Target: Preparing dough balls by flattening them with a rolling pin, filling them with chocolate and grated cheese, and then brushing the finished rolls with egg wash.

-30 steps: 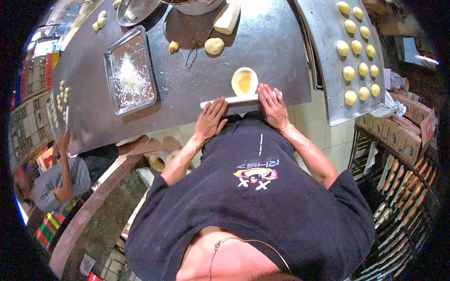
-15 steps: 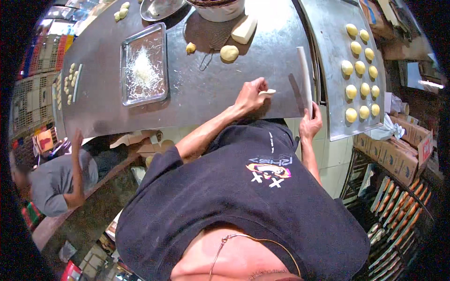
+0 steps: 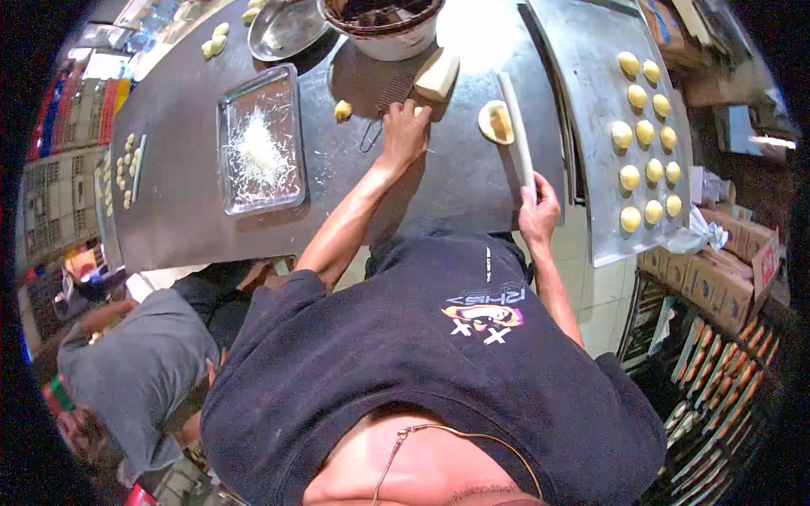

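My right hand (image 3: 540,209) is wrapped round the near end of a thin, pale rolling pin (image 3: 513,126), which points away from me over the metal table. Just left of the pin lies a flattened round of dough (image 3: 489,126); a darker tan patch shows on it, perhaps the pin's shadow. My left hand (image 3: 405,139) stretches far over the table, its fingers curled over a yellow dough ball (image 3: 419,110) and mostly hiding it. Close beyond those fingers are a flat metal grater (image 3: 395,88) and a white block (image 3: 437,74), probably cheese.
A steel tray (image 3: 295,139) of white shreds sits left, with a small yellow lump (image 3: 342,110) beside it. Behind stand an oval metal dish (image 3: 278,38) and a white tub (image 3: 396,44). Rows of dough balls fill a baking sheet (image 3: 603,228) at right. A person (image 3: 139,363) bends at lower left.
My left hand has left the pale dough it held and moved up-left onto the dough ball. A dough round now lies on the table. The rolling pin has shifted left. The other person has bent down.
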`<move>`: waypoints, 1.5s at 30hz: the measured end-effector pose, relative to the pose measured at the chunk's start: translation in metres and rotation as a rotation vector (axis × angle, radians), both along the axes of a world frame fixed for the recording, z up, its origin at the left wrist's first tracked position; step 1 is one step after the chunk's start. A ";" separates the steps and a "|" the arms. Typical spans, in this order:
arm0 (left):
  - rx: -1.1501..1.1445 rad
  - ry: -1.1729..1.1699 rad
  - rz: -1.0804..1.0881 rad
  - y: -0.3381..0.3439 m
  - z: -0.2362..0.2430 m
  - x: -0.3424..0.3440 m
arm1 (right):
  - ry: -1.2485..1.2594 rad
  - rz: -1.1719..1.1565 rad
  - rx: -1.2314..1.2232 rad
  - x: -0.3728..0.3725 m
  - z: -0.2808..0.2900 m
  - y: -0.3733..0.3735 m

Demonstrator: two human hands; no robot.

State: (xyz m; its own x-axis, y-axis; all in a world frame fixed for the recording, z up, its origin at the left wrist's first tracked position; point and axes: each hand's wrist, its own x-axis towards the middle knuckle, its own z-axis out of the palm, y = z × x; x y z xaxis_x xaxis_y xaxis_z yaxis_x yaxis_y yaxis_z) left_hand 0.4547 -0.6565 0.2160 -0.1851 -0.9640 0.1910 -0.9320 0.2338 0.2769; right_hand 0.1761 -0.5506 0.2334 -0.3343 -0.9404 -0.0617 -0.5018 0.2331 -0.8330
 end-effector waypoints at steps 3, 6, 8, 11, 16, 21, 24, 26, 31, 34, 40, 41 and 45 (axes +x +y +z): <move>0.058 0.161 0.002 0.002 -0.001 0.004 | 0.014 0.101 -0.024 0.033 -0.001 -0.026; 0.094 0.334 -0.085 0.031 0.021 -0.009 | 0.141 0.125 -0.116 0.048 -0.012 -0.056; 0.183 0.258 -0.132 0.064 0.015 -0.015 | 0.228 0.162 -0.099 0.061 -0.013 -0.067; 0.143 0.163 -0.194 0.078 0.015 0.000 | 0.326 0.161 -0.100 0.070 -0.017 -0.078; -0.084 0.257 0.392 0.028 0.013 0.075 | 0.498 0.154 -0.206 0.070 0.009 -0.066; 0.048 0.558 0.393 -0.018 -0.009 0.125 | 0.339 0.262 -0.271 0.081 0.029 -0.060; 0.345 1.039 0.272 -0.010 0.043 0.077 | -0.146 0.372 -0.070 0.099 0.062 -0.061; 0.568 1.405 0.129 0.009 0.075 0.044 | -0.393 0.458 -0.138 0.110 0.086 -0.065; 0.772 1.602 -0.050 0.034 0.101 0.015 | -0.364 0.622 -0.245 0.102 0.114 -0.071; 0.796 1.568 -0.091 0.040 0.102 0.013 | -0.258 0.682 -0.253 0.099 0.127 -0.068; 0.956 1.545 0.031 0.051 0.110 0.001 | -0.314 0.685 -0.111 0.093 0.132 -0.063; 0.954 1.548 0.038 0.052 0.112 0.002 | -0.291 0.697 -0.066 0.090 0.130 -0.062; 1.024 1.530 0.025 0.056 0.110 0.015 | -0.460 0.719 0.192 0.087 0.121 -0.059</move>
State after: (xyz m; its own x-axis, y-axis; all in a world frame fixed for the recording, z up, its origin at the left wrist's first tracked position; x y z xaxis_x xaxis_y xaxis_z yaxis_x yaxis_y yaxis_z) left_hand 0.4693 -0.6008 0.3258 -0.4202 -0.7966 -0.4346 0.2424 -0.5601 0.7922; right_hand 0.2628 -0.6101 0.3545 0.4330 -0.8732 -0.2238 -0.2051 0.1463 -0.9677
